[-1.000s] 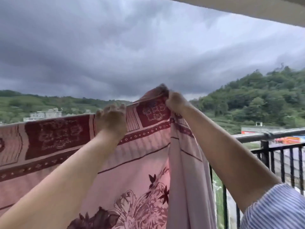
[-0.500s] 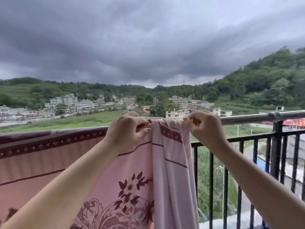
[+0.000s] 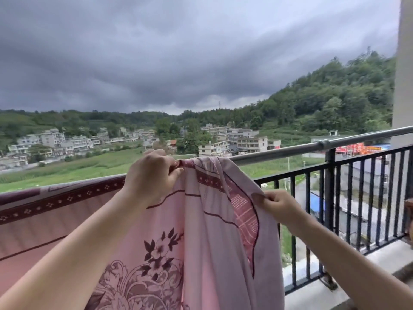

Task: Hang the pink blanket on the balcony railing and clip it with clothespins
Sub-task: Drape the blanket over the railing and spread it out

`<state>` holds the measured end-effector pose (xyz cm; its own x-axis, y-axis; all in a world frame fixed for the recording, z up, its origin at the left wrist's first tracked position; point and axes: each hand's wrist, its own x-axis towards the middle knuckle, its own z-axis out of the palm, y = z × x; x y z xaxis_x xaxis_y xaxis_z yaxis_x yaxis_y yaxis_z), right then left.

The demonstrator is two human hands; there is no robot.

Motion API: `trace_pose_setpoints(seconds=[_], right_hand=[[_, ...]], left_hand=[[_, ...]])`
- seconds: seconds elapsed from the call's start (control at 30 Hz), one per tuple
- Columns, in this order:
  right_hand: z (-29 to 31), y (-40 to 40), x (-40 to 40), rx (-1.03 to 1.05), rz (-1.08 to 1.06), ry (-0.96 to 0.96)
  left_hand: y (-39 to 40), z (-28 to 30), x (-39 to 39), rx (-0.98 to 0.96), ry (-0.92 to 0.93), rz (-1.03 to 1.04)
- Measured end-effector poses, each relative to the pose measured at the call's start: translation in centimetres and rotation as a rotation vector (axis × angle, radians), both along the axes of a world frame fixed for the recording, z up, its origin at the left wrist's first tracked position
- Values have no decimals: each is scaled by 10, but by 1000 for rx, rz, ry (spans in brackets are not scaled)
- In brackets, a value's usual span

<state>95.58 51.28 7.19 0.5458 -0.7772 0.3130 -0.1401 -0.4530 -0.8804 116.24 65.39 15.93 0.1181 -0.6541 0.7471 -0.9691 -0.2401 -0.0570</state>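
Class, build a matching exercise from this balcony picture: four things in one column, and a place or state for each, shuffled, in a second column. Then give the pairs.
Things
1. left hand
2. right hand
3. blanket
4. railing

Places or states
A. draped over the top rail, hanging down on the near side
B. pinches the blanket's side edge, below the rail
C. bare metal to the right of the cloth
D. grips the bunched cloth at the top of the rail

Pairs: 1-D, 2-B, 3-A, 4-C
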Motion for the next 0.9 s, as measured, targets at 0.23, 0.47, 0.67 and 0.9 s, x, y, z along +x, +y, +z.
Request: trace_pose_setpoints(seconds=[0.23,0.47,0.67,0.9], right_hand=[[76,-13,-3,-498,-366,132],[-6,13,29,-591,-362,114],[28,-23,10,-355,-312,57],[155,-78,-1,-77,-188,-373]], left_hand=[[-6,2,-9,41,-150,93],[-5,4,-10,48,-166,91],[-3,1,-11,100,-175,117],[-28,29,-20,143,-31,92]])
